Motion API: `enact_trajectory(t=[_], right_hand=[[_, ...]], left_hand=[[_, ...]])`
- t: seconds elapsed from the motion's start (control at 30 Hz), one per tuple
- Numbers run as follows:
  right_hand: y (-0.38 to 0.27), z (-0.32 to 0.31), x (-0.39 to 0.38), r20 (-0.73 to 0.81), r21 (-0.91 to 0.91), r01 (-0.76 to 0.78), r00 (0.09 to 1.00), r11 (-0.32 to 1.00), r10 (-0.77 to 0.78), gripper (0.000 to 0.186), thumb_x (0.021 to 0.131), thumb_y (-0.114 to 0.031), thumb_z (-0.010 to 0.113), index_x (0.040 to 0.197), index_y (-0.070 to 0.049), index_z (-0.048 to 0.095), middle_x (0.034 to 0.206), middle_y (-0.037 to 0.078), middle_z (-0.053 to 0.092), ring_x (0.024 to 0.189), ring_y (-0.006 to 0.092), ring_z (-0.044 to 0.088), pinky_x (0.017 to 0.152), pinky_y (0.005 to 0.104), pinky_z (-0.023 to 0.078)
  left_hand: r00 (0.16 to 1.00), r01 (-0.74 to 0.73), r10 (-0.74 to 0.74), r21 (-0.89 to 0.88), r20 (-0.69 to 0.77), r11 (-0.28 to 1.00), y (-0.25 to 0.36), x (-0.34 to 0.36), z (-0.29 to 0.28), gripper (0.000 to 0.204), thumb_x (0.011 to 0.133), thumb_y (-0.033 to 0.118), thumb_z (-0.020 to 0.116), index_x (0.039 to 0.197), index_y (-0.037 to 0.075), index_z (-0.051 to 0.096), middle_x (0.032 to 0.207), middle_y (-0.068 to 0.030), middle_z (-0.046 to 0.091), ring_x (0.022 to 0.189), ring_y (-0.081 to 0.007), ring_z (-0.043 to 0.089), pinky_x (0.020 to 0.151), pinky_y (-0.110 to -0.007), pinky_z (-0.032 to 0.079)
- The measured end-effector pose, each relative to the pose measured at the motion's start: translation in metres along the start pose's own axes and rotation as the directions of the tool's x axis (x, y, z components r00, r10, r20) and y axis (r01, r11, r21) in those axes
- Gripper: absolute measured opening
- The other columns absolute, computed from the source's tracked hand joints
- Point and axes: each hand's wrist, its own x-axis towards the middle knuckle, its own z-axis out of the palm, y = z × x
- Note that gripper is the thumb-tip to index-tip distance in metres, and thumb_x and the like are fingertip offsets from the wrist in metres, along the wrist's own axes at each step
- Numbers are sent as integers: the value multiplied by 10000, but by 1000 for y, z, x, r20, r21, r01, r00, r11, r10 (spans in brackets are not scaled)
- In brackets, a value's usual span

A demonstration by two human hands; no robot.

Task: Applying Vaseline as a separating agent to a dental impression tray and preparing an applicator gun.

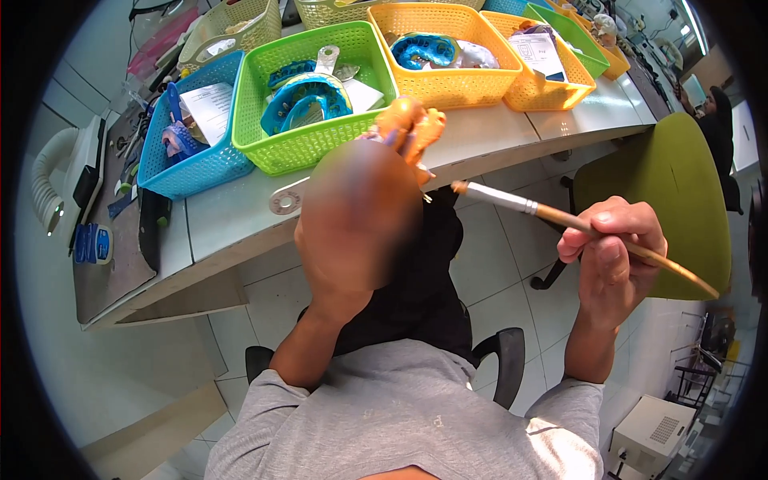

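My right hand (616,252) is closed around the wooden handle of a paintbrush (512,202). Its silver ferrule and orange-brown tip point left, towards my left hand (340,252). That hand is raised in front of the table edge, and a blur covers most of it. Beyond the blur shows a lumpy orange piece (422,140) with some purple on it, seemingly gripped by my left fingers. The brush tip is a little apart from this piece. Its exact kind cannot be made out.
On the table (216,228) stand a blue basket (200,184), a green basket (296,156) with blue dental impression trays, and orange baskets (460,92). At left are a white flexible hose (44,172) and a blue jar (94,244). A green chair (680,200) stands right.
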Motion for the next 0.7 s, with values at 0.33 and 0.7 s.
enact_trajectory(t=[0.33,0.7], right_hand=[[53,-8,-37,147,-802,287,945,524,-292,308,693,125,672,967,-13,702,905,152,680,690,185,668,589,254,543],[53,-21,-55,72,-761,207,969,614,-237,316,674,119,671,964,-4,690,847,145,675,663,187,655,579,255,538]], left_hand=[[989,33,-21,74,-147,997,2,-14,4,526,831,99,710,1241,-22,405,1259,-234,539,1157,-359,561,1010,-465,446],[981,21,-19,6,-193,1000,9,-12,8,575,843,150,704,1297,-8,388,1309,-195,502,1191,-371,528,1010,-547,424]])
